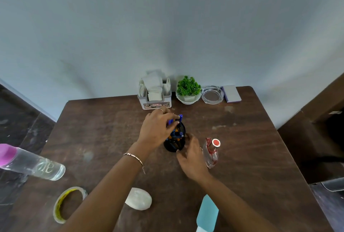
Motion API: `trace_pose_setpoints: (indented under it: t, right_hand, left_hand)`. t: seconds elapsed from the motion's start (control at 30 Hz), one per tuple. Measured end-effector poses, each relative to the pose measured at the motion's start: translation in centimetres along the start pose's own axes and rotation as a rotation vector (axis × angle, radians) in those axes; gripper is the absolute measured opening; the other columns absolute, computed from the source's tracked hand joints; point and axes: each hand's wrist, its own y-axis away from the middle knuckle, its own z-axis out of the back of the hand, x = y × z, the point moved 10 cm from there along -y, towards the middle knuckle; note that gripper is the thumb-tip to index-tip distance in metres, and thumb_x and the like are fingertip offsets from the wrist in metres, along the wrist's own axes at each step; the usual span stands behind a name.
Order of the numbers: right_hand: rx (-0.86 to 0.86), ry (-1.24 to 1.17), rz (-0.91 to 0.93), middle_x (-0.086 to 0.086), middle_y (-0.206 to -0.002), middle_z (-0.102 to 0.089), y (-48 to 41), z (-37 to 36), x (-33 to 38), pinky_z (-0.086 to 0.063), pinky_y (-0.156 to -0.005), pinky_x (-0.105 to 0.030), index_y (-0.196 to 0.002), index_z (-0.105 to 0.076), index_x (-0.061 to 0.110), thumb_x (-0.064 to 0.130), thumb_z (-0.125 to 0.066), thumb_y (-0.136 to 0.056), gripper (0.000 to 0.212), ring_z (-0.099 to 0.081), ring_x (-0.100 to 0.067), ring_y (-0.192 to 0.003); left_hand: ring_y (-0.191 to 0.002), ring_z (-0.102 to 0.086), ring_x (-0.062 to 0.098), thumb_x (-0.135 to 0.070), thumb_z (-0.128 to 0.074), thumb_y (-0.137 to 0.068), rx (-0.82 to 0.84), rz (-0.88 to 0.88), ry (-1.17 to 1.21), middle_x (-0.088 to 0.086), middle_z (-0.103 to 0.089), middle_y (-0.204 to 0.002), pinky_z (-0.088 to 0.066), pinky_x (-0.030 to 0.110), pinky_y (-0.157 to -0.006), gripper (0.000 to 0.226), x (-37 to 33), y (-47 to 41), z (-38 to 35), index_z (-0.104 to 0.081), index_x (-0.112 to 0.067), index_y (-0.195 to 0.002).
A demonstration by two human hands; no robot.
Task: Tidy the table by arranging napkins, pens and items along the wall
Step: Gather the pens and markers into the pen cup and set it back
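while just beside the bottle (212,152), right grip (191,157) round pen holder (174,146), left grip (158,129) tight on pens (180,118)

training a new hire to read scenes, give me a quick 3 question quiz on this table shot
1. True or false: the napkin holder stands at the table's wall side.
2. What does the left hand have in its grip? A) pens standing in the black pen holder B) a spoon C) a cup
3. Fill in: between the plant and the purple pad sits a glass ____.

Key: 1 true; 2 A; 3 ashtray
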Motion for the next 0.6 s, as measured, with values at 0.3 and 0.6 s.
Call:
trace_pose_setpoints:
  t: [0.3,0.6]
  right_hand:
    - [-0.045,0.07,0.061,-0.009,-0.142,-0.037,-2.2,0.2,2.0,-0.033,-0.107,-0.03,-0.144,-0.028,0.008,0.031,-0.075,-0.076,0.086,-0.035,-0.022,-0.133]
    - [-0.128,-0.011,0.019,0.003,-0.134,-0.052,-3.2,-0.1,2.0,-0.045,-0.102,-0.041,-0.139,-0.033,0.022,0.04,-0.086,-0.059,0.098,-0.051,-0.017,-0.124]
  left_hand:
    - [-0.112,-0.047,0.015,-0.04,-0.058,-0.089,0.034,0.01,-0.099,-0.007,-0.055,-0.113,-0.037,0.035,-0.096,0.031,0.0,-0.3,0.1,-0.065,-0.035,-0.119]
    - [-0.132,-0.041,0.02,-0.047,-0.044,-0.095,-0.129,0.456,0.212,0.001,-0.049,-0.138,-0.033,0.047,-0.109,0.049,7.0,5.6,0.2,-0.043,-0.028,-0.14]
